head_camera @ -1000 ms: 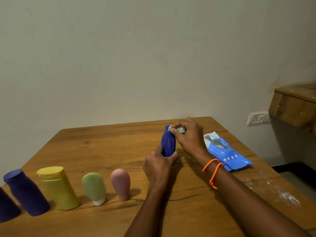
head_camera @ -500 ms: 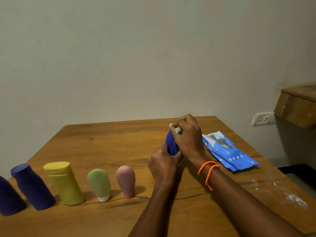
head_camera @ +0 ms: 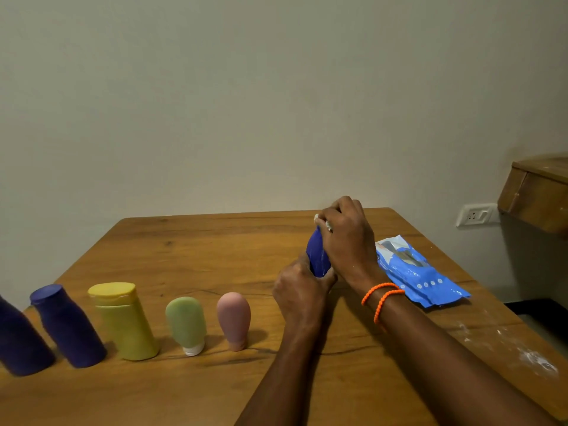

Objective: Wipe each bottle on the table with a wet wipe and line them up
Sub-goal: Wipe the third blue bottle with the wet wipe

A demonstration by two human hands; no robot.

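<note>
Bottle [head_camera: 318, 256] first: we see a small deep blue one with a smooth, rounded body, standing roughly upright near the middle right of the wooden table [head_camera: 215, 241], most of it covered by the 2 hands. Our left hand [head_camera: 299, 295] wraps its curled fingers round the lower part, and our right hand [head_camera: 347, 238] closes over the top, fingers curled and pinching a crumpled white wipe [head_camera: 321, 221] against the bottle's upper end. Only a small scrap of the wipe shows between the fingers. We can make out faint pale streaks on the blue surface. An orange beaded band [head_camera: 382, 295] loops twice round the right wrist. Just beside the right hand lies a blue pack of wipes [head_camera: 421, 275], flat on the table. Along the near left edge stand 5 more bottles in a row: a pink one [head_camera: 233, 318], a green one [head_camera: 186, 322] resting on its white cap, a yellow one [head_camera: 124, 321], a dark purple one [head_camera: 67, 325], and another dark one [head_camera: 18, 342] cut off by the frame. White smears [head_camera: 534, 358] mark the table's right corner.
</note>
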